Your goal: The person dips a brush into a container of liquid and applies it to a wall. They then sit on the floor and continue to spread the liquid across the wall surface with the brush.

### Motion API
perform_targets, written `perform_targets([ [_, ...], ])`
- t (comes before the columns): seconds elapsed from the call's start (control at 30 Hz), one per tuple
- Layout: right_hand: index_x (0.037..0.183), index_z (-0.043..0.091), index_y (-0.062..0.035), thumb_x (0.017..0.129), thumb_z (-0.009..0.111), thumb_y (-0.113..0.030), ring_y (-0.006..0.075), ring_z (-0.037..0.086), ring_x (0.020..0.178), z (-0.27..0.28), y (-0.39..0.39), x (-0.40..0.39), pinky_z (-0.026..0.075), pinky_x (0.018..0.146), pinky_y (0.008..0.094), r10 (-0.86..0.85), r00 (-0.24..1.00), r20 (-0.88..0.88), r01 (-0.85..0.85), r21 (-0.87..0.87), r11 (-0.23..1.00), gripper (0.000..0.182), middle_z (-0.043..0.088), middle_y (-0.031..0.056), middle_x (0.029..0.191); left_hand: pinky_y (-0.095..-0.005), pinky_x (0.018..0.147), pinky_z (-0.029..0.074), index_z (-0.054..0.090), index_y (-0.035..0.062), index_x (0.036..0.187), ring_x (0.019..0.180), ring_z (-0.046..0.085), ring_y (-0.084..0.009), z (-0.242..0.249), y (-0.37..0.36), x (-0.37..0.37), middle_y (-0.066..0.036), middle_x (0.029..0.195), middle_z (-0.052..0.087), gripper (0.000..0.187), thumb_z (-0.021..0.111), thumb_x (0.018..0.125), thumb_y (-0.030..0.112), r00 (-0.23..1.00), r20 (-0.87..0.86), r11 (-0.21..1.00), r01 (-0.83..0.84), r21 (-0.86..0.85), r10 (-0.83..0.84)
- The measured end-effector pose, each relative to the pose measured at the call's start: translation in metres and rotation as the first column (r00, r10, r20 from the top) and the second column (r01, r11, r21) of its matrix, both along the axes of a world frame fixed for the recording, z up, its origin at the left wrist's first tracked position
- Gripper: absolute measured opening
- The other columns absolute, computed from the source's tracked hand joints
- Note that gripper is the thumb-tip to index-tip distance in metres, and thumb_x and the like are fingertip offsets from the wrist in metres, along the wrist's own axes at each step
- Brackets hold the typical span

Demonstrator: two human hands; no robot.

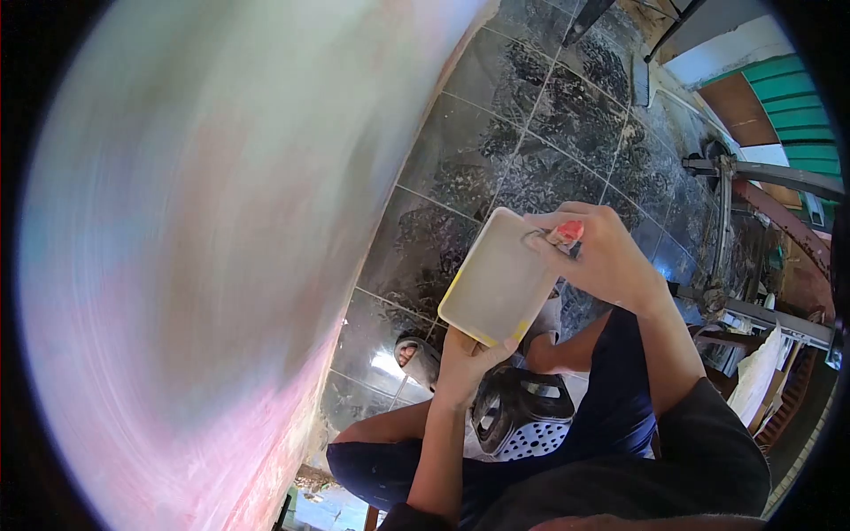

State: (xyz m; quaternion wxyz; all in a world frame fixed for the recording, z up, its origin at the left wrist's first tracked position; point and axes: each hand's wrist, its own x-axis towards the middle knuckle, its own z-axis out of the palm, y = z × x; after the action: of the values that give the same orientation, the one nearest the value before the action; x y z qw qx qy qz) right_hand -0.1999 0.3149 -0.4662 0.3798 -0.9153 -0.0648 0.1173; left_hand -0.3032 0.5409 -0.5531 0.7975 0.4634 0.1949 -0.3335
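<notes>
My left hand [472, 365] grips the near edge of a shallow rectangular container [503, 281] with a pale grey inside and a yellowish rim. It is tilted so that its inside faces me. At the far right corner my right hand [595, 252] is closed around a small red-ended object [567, 233], its fingers right at the rim. The kind of object is hidden by the fingers. Below the container, between my legs, rests a black power sander [502, 403] with a white pad dotted with dark holes.
A large, smooth panel [221, 221], whitish and pink, fills the left side. Dark floor tiles [460, 146] are smeared with pale dust. On the right stand metal frame bars [779, 181], and a torn white sheet [757, 376] hangs lower down. A green slatted panel [801, 115] shows behind.
</notes>
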Motion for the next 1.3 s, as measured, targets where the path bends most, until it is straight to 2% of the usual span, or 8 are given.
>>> perform_targets([
  [0.5,0.103,0.071,0.0046,0.084,0.067,-0.014,0.0410,0.069,0.081,0.018,-0.002,-0.027,0.055,0.075,0.0418,-0.032,0.980,0.197,0.018,0.073,0.997,0.027,0.068,0.0268,0.085,-0.0348,0.105,0.047,0.044,-0.0016,0.142,0.122,0.060,-0.0210,0.011,0.003,-0.010,-0.012,0.134,0.061,0.079,0.088,0.078,0.012,0.985,0.167,0.999,-0.040,-0.004,0.040],
  [0.57,0.112,0.074,0.0010,0.087,0.070,-0.019,0.0311,0.073,0.075,0.011,-0.008,-0.025,0.056,0.072,0.0358,0.013,0.970,0.242,0.000,-0.055,0.998,0.032,0.072,0.0218,0.083,-0.0345,0.105,0.046,0.045,-0.0024,0.142,0.122,0.061,-0.0213,0.011,0.000,-0.010,-0.012,0.133,0.061,0.077,0.087,0.079,0.012,0.975,0.206,0.997,-0.082,-0.010,0.082],
  [0.67,0.111,0.074,0.0009,0.085,0.070,-0.020,0.0350,0.072,0.078,0.019,-0.008,-0.022,0.056,0.074,0.0377,0.008,0.977,0.211,0.026,-0.160,0.987,0.033,0.073,0.0209,0.084,-0.0354,0.105,0.047,0.046,-0.0039,0.140,0.119,0.062,-0.0218,0.013,-0.004,-0.011,-0.012,0.130,0.062,0.071,0.083,0.083,0.014,0.975,0.197,0.992,-0.084,-0.098,0.102],
  [0.73,0.101,0.074,0.0022,0.084,0.071,-0.020,0.0362,0.072,0.080,0.022,-0.008,-0.022,0.056,0.075,0.0396,0.019,0.968,0.249,0.016,-0.137,0.990,0.028,0.073,0.0201,0.086,-0.0356,0.099,0.050,0.048,-0.0050,0.136,0.114,0.063,-0.0211,0.022,-0.003,-0.011,-0.012,0.128,0.062,0.056,0.074,0.090,0.014,0.967,0.244,0.996,-0.056,-0.076,0.073],
  [0.83,0.081,0.067,-0.0005,0.085,0.072,-0.023,0.0390,0.067,0.081,0.018,0.000,-0.023,0.053,0.076,0.0460,0.040,0.817,0.576,0.075,-0.175,0.982,0.023,0.067,0.0192,0.079,-0.0360,0.099,0.050,0.050,-0.0049,0.135,0.114,0.063,-0.0206,0.032,-0.001,-0.014,-0.011,0.127,0.064,0.052,0.071,0.093,0.017,0.955,0.288,0.997,-0.063,-0.053,0.076],
  [0.93,0.081,0.067,-0.0007,0.084,0.074,-0.026,0.0388,0.065,0.084,0.039,0.010,-0.034,0.052,0.078,0.0484,0.066,0.781,0.621,0.058,-0.178,0.982,0.026,0.065,0.0199,0.081,-0.0358,0.100,0.050,0.052,-0.0040,0.136,0.113,0.063,-0.0198,0.045,0.009,-0.020,-0.011,0.128,0.064,0.052,0.070,0.094,0.021,0.950,0.300,0.996,-0.079,-0.027,0.084],
  [1.13,0.075,0.067,-0.0014,0.082,0.075,-0.027,0.0376,0.065,0.087,0.066,0.043,-0.054,0.051,0.082,0.0490,0.079,0.865,0.495,0.055,-0.251,0.966,0.028,0.067,0.0180,0.077,-0.0351,0.098,0.051,0.056,-0.0012,0.134,0.111,0.064,-0.0169,0.081,0.037,-0.030,-0.008,0.126,0.066,0.054,0.074,0.092,0.027,0.951,0.308,0.997,-0.051,0.061,0.030],
  [1.3,0.076,0.068,-0.0013,0.082,0.075,-0.030,0.0379,0.065,0.090,0.080,0.067,-0.067,0.050,0.085,0.0503,0.219,0.815,0.536,0.008,-0.389,0.921,0.031,0.068,0.0177,0.079,-0.0344,0.099,0.051,0.055,-0.0018,0.133,0.108,0.064,-0.0161,0.076,0.050,-0.041,-0.008,0.121,0.066,0.058,0.077,0.090,0.030,0.946,0.310,0.990,-0.119,0.073,0.091],
])
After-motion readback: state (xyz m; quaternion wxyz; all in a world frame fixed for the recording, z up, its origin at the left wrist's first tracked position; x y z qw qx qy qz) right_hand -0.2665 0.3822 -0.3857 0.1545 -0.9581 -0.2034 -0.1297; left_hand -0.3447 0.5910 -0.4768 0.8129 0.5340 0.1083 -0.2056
